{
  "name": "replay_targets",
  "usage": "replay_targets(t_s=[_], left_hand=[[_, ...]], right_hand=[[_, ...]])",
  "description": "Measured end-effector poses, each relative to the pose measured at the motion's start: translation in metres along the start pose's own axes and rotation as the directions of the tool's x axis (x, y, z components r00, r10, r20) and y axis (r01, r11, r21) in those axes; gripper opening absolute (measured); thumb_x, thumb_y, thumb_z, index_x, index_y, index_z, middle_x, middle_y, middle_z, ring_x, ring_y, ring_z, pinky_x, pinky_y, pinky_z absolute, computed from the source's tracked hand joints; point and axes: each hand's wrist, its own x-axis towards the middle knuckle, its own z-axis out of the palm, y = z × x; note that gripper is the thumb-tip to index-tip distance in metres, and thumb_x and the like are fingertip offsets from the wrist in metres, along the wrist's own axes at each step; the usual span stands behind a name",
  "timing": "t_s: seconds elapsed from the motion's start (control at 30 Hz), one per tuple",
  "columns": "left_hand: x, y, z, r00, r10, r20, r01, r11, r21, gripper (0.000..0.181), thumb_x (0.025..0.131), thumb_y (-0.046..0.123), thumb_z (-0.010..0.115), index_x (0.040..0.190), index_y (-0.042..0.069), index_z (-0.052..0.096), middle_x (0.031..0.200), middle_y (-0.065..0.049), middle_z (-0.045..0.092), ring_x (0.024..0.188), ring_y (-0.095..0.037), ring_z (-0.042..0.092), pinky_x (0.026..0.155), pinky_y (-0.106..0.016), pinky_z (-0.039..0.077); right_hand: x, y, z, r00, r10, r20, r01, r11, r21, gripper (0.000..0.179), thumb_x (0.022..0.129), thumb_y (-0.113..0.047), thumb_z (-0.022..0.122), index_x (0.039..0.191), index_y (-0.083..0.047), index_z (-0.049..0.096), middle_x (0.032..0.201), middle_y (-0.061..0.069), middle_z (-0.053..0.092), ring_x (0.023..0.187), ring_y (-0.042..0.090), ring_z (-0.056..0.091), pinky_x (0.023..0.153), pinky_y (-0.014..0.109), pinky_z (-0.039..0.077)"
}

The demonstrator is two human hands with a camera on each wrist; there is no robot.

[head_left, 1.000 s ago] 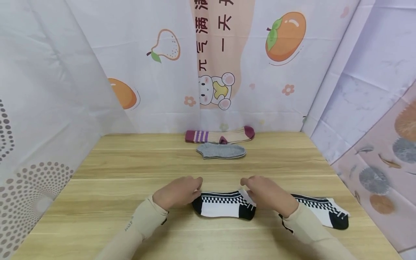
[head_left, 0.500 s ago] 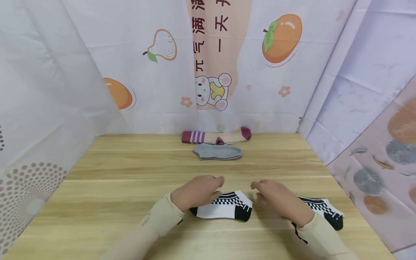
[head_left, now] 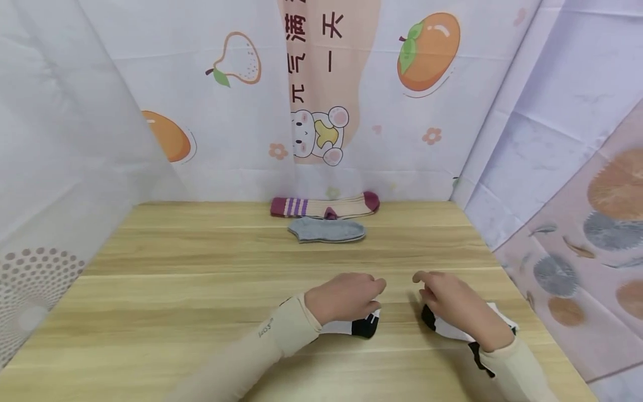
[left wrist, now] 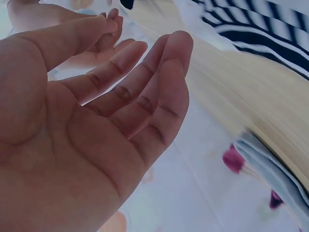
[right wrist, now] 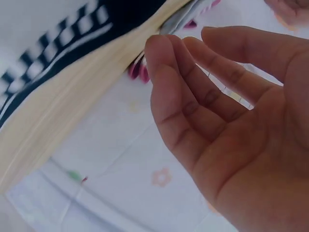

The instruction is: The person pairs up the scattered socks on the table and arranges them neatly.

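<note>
My left hand (head_left: 344,298) hovers over a black-and-white checkered ankle sock (head_left: 364,328), hiding most of it in the head view. In the left wrist view its palm and loosely bent fingers hold nothing. To the right, my right hand (head_left: 454,301) is above a second ankle sock (head_left: 449,330) of the same pattern; the hand and forearm cover its middle. The right wrist view shows this palm bare too, thumb apart from the fingers, with a checkered sock (right wrist: 53,53) beyond it.
Farther back on the wooden table (head_left: 191,312) lie a pair of grey ankle socks (head_left: 329,230) and, behind them, long beige socks (head_left: 321,208) with maroon ends and purple stripes. A printed white curtain (head_left: 211,123) rises at the table's back edge.
Both hands have shifted right: the left from the near sock's left end to above it, the right from that sock to over the other one. The head view has swung slightly.
</note>
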Motion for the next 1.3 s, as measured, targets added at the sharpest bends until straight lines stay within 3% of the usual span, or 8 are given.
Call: replay_targets(t_s=[0.2,0.43,0.6,0.8,0.9,1.0,1.17,1.3], left_hand=[[0.026,0.013,0.004,0.999,0.043,0.007,-0.043,0.999,-0.017,0.016,0.101,0.028,0.06,0.095,0.013,0.06,0.074,0.005,0.054,0.063,-0.006,0.05,0.057,-0.021,0.043],[0.053,0.028,0.012,0.998,0.065,0.009,-0.064,0.997,-0.03,0.015,0.1,0.027,0.059,0.09,0.015,0.061,0.077,0.006,0.057,0.065,-0.005,0.051,0.057,-0.02,0.044],[0.074,0.041,0.021,0.999,0.041,0.02,-0.041,0.999,-0.017,0.018,0.1,0.036,0.06,0.094,0.019,0.063,0.081,0.008,0.059,0.067,-0.003,0.051,0.057,-0.021,0.045],[0.094,0.056,0.031,0.996,-0.033,0.084,0.034,0.999,-0.011,0.02,0.099,0.041,0.06,0.098,0.022,0.068,0.073,0.01,0.056,0.06,-0.005,0.049,0.052,-0.021,0.041],[0.099,0.061,0.033,0.993,-0.073,0.088,0.073,0.997,-0.004,0.019,0.098,0.039,0.061,0.096,0.022,0.07,0.07,0.009,0.055,0.057,-0.005,0.048,0.05,-0.021,0.04],[0.1,0.063,0.036,0.993,-0.09,0.081,0.089,0.996,0.017,0.015,0.098,0.033,0.062,0.095,0.022,0.071,0.072,0.009,0.058,0.057,-0.006,0.048,0.049,-0.022,0.041],[0.098,0.062,0.039,0.994,-0.068,0.087,0.063,0.996,0.059,0.01,0.097,0.018,0.061,0.094,0.022,0.07,0.083,0.008,0.065,0.062,-0.007,0.05,0.05,-0.023,0.043],[0.095,0.061,0.039,0.994,-0.052,0.098,0.049,0.998,0.042,0.012,0.097,0.015,0.061,0.097,0.022,0.07,0.086,0.008,0.067,0.062,-0.007,0.051,0.051,-0.023,0.043]], right_hand=[[-0.01,0.027,-0.013,0.998,0.056,-0.028,-0.055,0.997,0.056,0.026,0.087,-0.002,0.068,0.112,0.003,0.064,0.067,-0.01,0.05,0.057,0.002,0.043,0.054,0.026,0.041],[-0.027,0.062,-0.019,0.99,0.119,-0.078,-0.118,0.993,0.016,0.025,0.081,-0.004,0.074,0.103,0.003,0.065,0.067,-0.009,0.052,0.059,0.004,0.044,0.056,0.029,0.042],[-0.036,0.079,-0.02,0.977,0.212,0.027,-0.213,0.974,0.077,0.025,0.084,-0.006,0.072,0.104,0.008,0.063,0.072,-0.002,0.055,0.063,0.011,0.047,0.058,0.031,0.042],[-0.051,0.111,-0.027,0.919,0.354,0.173,-0.374,0.922,0.098,0.027,0.087,-0.009,0.068,0.102,0.011,0.059,0.083,0.012,0.061,0.074,0.024,0.056,0.064,0.041,0.048],[-0.057,0.123,-0.024,0.905,0.38,0.192,-0.4,0.913,0.079,0.024,0.088,-0.015,0.071,0.091,0.006,0.061,0.081,0.011,0.061,0.073,0.022,0.055,0.064,0.038,0.047],[-0.06,0.128,-0.021,0.908,0.372,0.191,-0.392,0.916,0.079,0.023,0.088,-0.021,0.073,0.083,-0.001,0.062,0.078,0.005,0.06,0.071,0.018,0.053,0.062,0.035,0.045],[-0.062,0.126,-0.015,0.918,0.345,0.196,-0.371,0.921,0.116,0.025,0.084,-0.013,0.073,0.068,-0.009,0.055,0.063,-0.004,0.05,0.058,0.013,0.046,0.053,0.028,0.039],[-0.061,0.121,-0.012,0.922,0.339,0.189,-0.364,0.923,0.122,0.031,0.082,-0.007,0.071,0.062,-0.011,0.047,0.057,-0.006,0.043,0.053,0.013,0.044,0.05,0.027,0.036]])
